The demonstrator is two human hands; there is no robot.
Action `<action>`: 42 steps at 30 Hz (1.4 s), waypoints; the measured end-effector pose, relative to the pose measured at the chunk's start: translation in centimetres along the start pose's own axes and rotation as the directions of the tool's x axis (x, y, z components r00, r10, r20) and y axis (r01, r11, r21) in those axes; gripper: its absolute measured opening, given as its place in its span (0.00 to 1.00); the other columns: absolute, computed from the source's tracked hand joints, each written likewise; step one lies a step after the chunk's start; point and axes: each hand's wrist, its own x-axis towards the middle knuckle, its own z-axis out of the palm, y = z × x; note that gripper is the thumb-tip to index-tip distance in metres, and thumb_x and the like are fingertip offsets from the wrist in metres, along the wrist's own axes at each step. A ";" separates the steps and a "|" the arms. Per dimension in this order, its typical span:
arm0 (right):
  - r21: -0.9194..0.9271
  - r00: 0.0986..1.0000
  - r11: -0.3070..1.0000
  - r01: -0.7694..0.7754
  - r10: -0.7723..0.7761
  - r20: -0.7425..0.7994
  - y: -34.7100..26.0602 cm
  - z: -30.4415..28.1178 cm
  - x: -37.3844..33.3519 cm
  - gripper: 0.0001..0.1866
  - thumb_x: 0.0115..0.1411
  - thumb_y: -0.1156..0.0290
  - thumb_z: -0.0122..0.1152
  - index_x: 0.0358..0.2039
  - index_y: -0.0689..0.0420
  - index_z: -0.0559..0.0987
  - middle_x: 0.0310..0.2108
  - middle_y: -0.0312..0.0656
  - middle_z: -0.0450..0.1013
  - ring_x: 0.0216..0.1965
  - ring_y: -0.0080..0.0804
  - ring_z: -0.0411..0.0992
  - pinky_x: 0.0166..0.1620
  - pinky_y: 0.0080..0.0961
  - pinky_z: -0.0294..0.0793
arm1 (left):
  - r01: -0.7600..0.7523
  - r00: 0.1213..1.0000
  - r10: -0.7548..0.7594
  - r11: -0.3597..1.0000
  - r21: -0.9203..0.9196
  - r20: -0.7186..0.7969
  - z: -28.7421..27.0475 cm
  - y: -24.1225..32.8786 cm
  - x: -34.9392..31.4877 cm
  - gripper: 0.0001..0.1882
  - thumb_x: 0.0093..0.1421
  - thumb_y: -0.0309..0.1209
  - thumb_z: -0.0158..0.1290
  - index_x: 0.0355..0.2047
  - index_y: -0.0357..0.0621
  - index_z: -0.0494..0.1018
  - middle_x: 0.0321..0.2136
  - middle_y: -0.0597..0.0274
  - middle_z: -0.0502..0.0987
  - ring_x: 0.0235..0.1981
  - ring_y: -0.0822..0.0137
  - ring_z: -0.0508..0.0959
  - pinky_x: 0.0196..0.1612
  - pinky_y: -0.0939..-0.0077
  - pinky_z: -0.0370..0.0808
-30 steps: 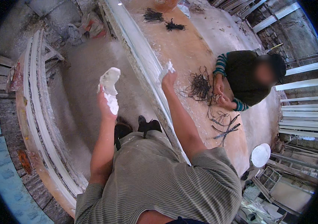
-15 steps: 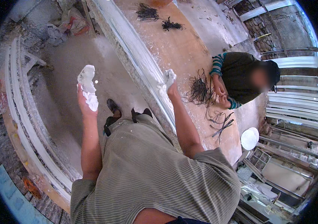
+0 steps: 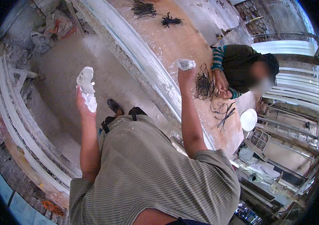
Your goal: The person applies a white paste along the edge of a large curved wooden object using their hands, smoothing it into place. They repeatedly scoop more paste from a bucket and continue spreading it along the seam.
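Observation:
My left hand (image 3: pixel 86 95) is raised over the floor between the benches. It cradles a thick heap of wet white plaster (image 3: pixel 86 77), which hides most of the fingers. My right hand (image 3: pixel 186 69) is closed, its fingers coated in white plaster; it appears above the wooden tabletop, just right of a long white-smeared moulding strip (image 3: pixel 144 54). Wet plaster (image 3: pixel 168 88) lies along that strip, below and left of the right hand. Exactly how much plaster the right fingers hold is hidden.
Across the wooden tabletop (image 3: pixel 178 41), a co-worker (image 3: pixel 238 67) in striped sleeves handles dark fibre strands (image 3: pixel 204 86). More dark bundles (image 3: pixel 143 9) lie farther up. Long white mouldings (image 3: pixel 20 123) rest at left. A white round container (image 3: pixel 248 119) stands right, and sacks (image 3: pixel 60 26) lie far left.
My right hand has come up off the moulding strip and moved right, over the tabletop. My left hand holds its plaster almost in place. The whole view has shifted slightly.

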 end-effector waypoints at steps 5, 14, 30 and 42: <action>-0.106 0.971 0.979 -0.177 0.191 0.144 1.3 1.3 -1.6 0.11 0.48 0.78 0.59 0.36 0.61 0.79 0.33 0.53 0.77 0.39 0.51 0.75 0.43 0.40 0.73 | 0.054 0.996 -0.054 0.999 0.006 -0.066 0.8 1.0 2.0 0.22 0.66 0.43 0.47 0.53 0.41 0.68 0.45 0.61 0.76 0.45 0.65 0.75 0.51 0.70 0.69; -0.454 0.841 0.889 0.058 0.201 0.501 6.9 -2.5 -17.3 0.17 0.50 0.70 0.60 0.38 0.69 0.75 0.42 0.62 0.72 0.46 0.59 0.70 0.51 0.46 0.70 | 0.083 0.996 -0.082 0.995 -0.049 0.040 -1.2 3.5 7.7 0.23 0.66 0.43 0.48 0.55 0.41 0.67 0.48 0.62 0.75 0.47 0.65 0.75 0.53 0.69 0.69; -0.116 0.815 0.989 0.090 -0.007 0.579 -16.9 21.7 11.7 0.16 0.51 0.69 0.59 0.38 0.67 0.75 0.38 0.60 0.72 0.47 0.56 0.68 0.52 0.48 0.66 | 0.020 0.998 -0.019 1.000 -0.011 0.057 4.6 11.9 23.7 0.22 0.64 0.41 0.50 0.52 0.39 0.70 0.48 0.61 0.76 0.48 0.66 0.75 0.53 0.72 0.69; 0.299 0.935 0.916 -0.268 0.172 0.310 -32.4 41.3 33.5 0.15 0.57 0.72 0.55 0.43 0.66 0.73 0.41 0.58 0.69 0.47 0.52 0.68 0.52 0.42 0.65 | 0.003 0.987 -0.035 0.981 0.192 0.160 10.9 21.2 43.8 0.23 0.64 0.41 0.49 0.55 0.40 0.69 0.51 0.61 0.75 0.52 0.65 0.74 0.58 0.72 0.66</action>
